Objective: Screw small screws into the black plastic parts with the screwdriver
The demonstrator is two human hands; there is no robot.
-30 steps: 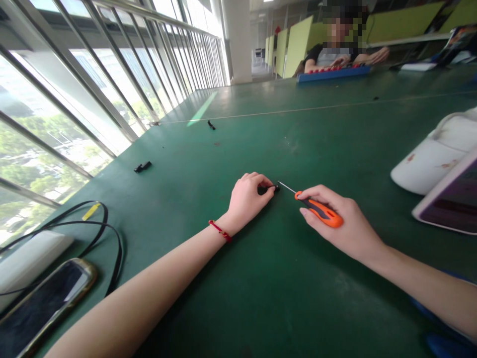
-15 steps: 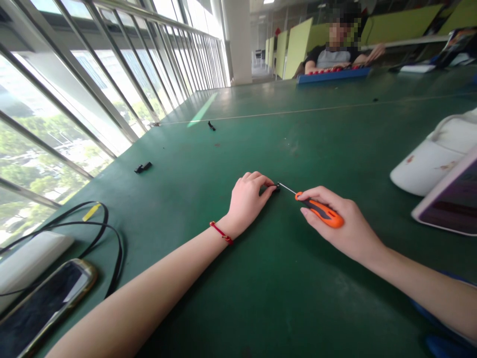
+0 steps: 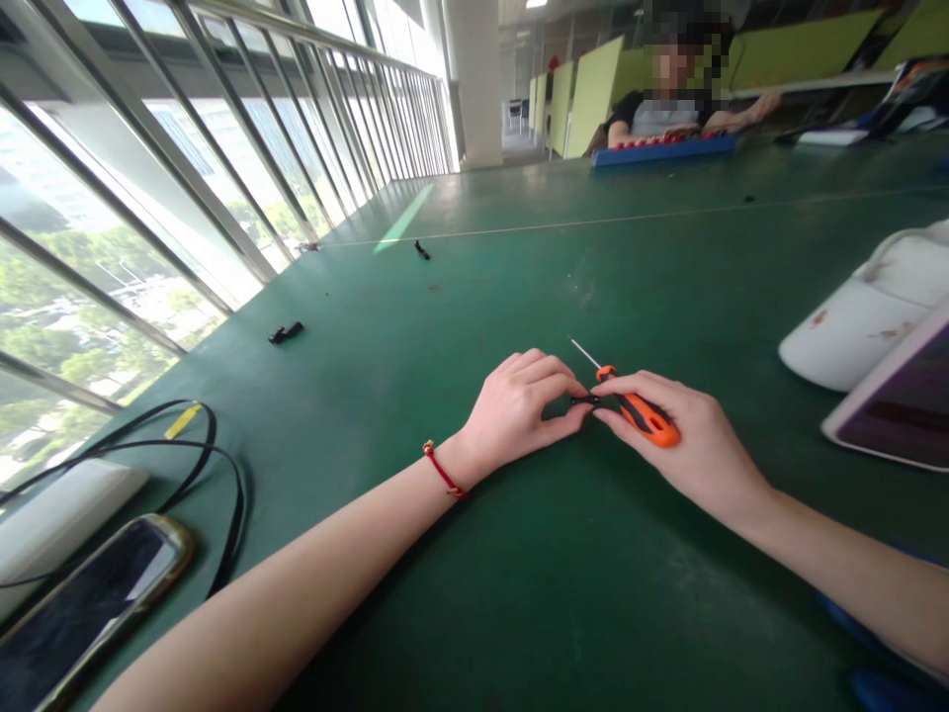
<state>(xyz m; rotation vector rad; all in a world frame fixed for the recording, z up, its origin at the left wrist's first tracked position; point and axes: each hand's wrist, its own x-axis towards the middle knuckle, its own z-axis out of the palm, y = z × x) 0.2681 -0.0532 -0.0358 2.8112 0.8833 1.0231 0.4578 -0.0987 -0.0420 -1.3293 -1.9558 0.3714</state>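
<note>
Between the thumb and fingers of my left hand (image 3: 523,405) is a small black part (image 3: 583,400), mostly covered by the fingertips, so its kind cannot be made out. My right hand (image 3: 686,425) is closed around a screwdriver (image 3: 645,417) with an orange and black handle. Its thin metal shaft points up and to the left, clear of the black part. The right thumb and fingertips are at the part's right end, close to the left fingertips. Both hands are over the green tabletop (image 3: 474,593).
Two small black pieces (image 3: 286,333) (image 3: 422,251) lie farther off on the left. A phone (image 3: 96,613), a white box (image 3: 66,524) and a black cable (image 3: 238,494) are at the left. A white container (image 3: 852,326) and a pink-edged device (image 3: 905,405) stand right. A person (image 3: 659,114) sits opposite behind a blue tray (image 3: 667,150).
My left hand has moved right with the black part, up to my right fingertips. The screwdriver's tip has left the part and now points past it, up and away.
</note>
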